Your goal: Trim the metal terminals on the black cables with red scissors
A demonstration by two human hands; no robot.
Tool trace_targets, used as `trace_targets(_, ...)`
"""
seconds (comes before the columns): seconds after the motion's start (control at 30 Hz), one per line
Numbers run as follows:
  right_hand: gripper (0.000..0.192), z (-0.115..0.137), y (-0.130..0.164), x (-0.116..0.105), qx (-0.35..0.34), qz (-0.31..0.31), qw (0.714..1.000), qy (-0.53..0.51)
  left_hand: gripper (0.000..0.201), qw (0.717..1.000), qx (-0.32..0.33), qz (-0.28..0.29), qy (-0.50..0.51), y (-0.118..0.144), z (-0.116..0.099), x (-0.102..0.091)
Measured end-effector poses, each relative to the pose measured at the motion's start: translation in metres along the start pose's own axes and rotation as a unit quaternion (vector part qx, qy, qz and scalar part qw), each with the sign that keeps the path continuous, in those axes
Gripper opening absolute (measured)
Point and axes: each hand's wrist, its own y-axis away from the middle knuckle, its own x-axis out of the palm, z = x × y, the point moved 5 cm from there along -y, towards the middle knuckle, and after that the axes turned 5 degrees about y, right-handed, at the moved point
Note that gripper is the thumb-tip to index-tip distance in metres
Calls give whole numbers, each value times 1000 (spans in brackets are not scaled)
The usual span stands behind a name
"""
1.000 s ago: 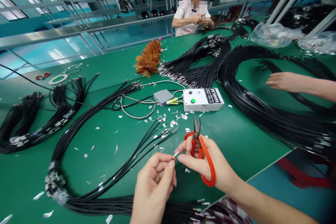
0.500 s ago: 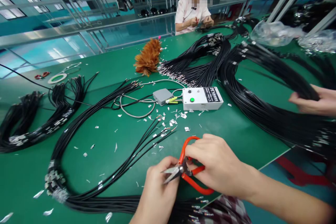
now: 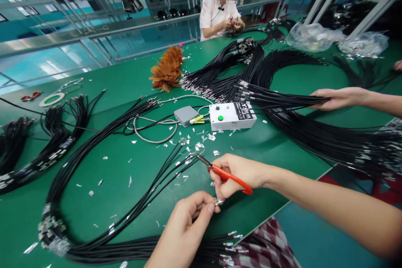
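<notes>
Silver-tipped cable end (image 3: pixel 219 202) sits pinched between left hand (image 3: pixel 185 226) fingertips and the right thumb, low over the green table (image 3: pixel 282 155); right hand (image 3: pixel 240 171) also grips the red scissors (image 3: pixel 226 173), blades nearly shut. Foil scraps (image 3: pixel 194 146) litter the table, trimmed bundle (image 3: pixel 47 142) aside, plenty untrimmed

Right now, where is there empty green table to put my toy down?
The table shows bare green between the feather duster and the tape roll, and inside the big loop of black cables. Around the white box and the right-hand cable piles it is crowded.
</notes>
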Motion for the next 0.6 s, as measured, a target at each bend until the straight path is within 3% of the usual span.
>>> trace_targets(0.2, 19, -6, -7, -1, -7, -42, 999, -31, 27, 996, -14, -5, 83, 1, 6, -5)
trace_targets(0.37, 24, -6, 6, -7, -59, -151, 987, -22, 27, 986, -27, -29, 165, 3, 13, -9)
trace_targets(0.5, 29, -19, 29, 1, -19, -166, 979, 112, 25, 969, -27, -69, 235, 3, 14, -16)
trace_targets(0.6, 38, -27, 41, 9, 26, -176, 938, 296, 24, 962, -8, -90, 257, 2, 12, -19)
